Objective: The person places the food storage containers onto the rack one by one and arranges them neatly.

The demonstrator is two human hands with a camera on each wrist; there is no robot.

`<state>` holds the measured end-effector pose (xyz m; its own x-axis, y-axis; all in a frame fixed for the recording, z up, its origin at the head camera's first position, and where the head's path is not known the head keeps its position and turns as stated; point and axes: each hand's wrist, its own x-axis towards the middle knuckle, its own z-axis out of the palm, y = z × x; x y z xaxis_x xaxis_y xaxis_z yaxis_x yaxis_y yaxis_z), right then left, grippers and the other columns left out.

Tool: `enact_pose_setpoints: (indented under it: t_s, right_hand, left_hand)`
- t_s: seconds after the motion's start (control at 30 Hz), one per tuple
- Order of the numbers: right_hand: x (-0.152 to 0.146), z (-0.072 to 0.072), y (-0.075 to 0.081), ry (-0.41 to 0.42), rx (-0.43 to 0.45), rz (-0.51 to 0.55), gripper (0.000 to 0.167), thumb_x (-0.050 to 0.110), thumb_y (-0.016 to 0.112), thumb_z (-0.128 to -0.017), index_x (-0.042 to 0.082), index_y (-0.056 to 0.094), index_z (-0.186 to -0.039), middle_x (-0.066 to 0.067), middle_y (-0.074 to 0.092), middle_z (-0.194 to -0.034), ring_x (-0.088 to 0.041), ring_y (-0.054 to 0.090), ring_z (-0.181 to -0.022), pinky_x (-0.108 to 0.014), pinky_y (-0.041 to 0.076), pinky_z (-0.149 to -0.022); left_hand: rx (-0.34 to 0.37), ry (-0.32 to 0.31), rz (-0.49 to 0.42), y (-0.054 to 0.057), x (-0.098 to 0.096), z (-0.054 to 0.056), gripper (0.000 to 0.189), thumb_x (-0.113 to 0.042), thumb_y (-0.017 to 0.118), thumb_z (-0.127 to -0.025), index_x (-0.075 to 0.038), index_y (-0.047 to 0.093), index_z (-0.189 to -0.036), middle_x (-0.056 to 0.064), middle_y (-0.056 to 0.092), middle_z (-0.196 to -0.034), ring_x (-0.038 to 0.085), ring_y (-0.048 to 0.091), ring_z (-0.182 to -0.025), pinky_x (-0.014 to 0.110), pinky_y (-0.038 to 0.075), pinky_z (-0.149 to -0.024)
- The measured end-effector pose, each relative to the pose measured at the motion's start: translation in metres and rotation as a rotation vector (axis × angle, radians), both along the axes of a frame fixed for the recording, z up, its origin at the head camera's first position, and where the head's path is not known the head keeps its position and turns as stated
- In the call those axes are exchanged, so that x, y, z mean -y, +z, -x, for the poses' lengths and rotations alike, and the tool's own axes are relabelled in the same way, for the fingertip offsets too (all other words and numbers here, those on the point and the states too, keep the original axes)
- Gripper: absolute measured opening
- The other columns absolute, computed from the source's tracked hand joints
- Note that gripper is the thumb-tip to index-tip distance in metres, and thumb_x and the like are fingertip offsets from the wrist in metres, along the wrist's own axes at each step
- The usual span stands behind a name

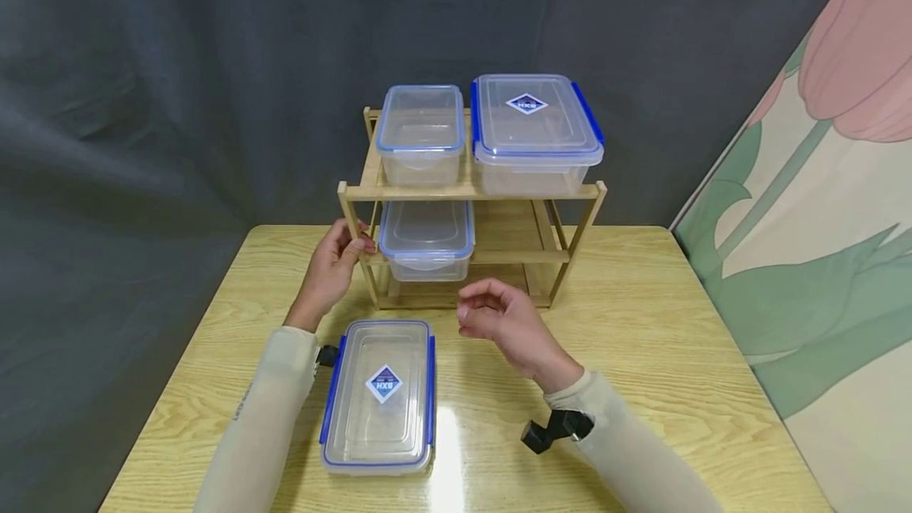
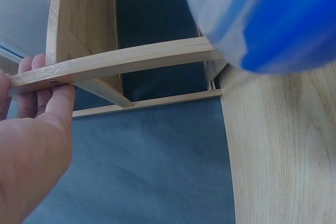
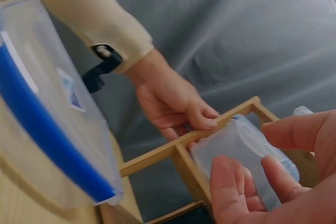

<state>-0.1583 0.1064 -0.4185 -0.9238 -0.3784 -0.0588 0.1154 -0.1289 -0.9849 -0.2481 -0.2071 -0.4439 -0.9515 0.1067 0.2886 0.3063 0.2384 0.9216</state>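
Observation:
My left hand grips the left front post of a three-tier wooden rack, its thumb and fingers on opposite sides of the wood. On the middle shelf, just right of that hand, sits a clear plastic food container with a light blue seal. My right hand hovers in front of the rack's lower right part, fingers loosely bent with nothing between them. Below and between the hands, a flat clear food container with dark blue clips lies on the table.
Two more lidded containers stand on the top shelf, a smaller one at left and a larger blue-clipped one at right. Dark cloth hangs behind the wooden table. A tulip-patterned panel borders the right side.

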Motion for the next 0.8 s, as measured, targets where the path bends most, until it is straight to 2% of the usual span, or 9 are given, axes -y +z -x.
enact_pose_setpoints:
  t_s: [0.2,0.5,0.63,0.8]
  right_hand:
    - [0.000,-0.006,-0.016,0.048,-0.004,-0.050,0.028,0.002,0.069,-0.097,-0.004,0.061,-0.124,-0.003,0.068,-0.106,-0.017,0.071,-0.093,-0.035,0.064,-0.087]
    - [0.004,-0.014,-0.042,0.108,0.002,-0.091,0.027,0.002,0.071,-0.095,-0.002,0.063,-0.121,-0.003,0.069,-0.105,-0.014,0.070,-0.092,-0.041,0.064,-0.089]
    - [0.007,-0.020,-0.053,0.140,0.011,-0.093,0.027,0.001,0.072,-0.095,-0.004,0.062,-0.120,-0.008,0.069,-0.106,-0.015,0.070,-0.092,-0.036,0.064,-0.088]
    - [0.012,-0.030,-0.066,0.185,0.021,-0.099,0.038,0.002,0.075,-0.093,-0.014,0.057,-0.121,-0.004,0.067,-0.103,-0.012,0.068,-0.087,-0.029,0.063,-0.084]
  left_hand:
    - [-0.004,0.000,0.011,-0.001,0.001,0.000,0.033,-0.021,0.045,-0.115,0.001,0.052,-0.138,0.022,0.066,-0.119,0.020,0.067,-0.108,0.047,0.053,-0.108]
    - [-0.013,0.001,-0.002,0.002,0.001,-0.001,0.031,-0.021,0.047,-0.114,0.001,0.052,-0.136,0.023,0.067,-0.118,0.017,0.067,-0.106,0.037,0.055,-0.104]
    - [-0.006,-0.001,-0.008,0.001,0.000,0.000,0.032,-0.020,0.046,-0.114,0.002,0.052,-0.136,0.022,0.066,-0.117,0.017,0.066,-0.106,0.033,0.055,-0.104]
    - [0.012,0.002,-0.016,0.001,0.000,-0.001,0.030,-0.019,0.045,-0.115,0.000,0.052,-0.137,0.020,0.066,-0.117,0.015,0.066,-0.106,0.028,0.054,-0.102]
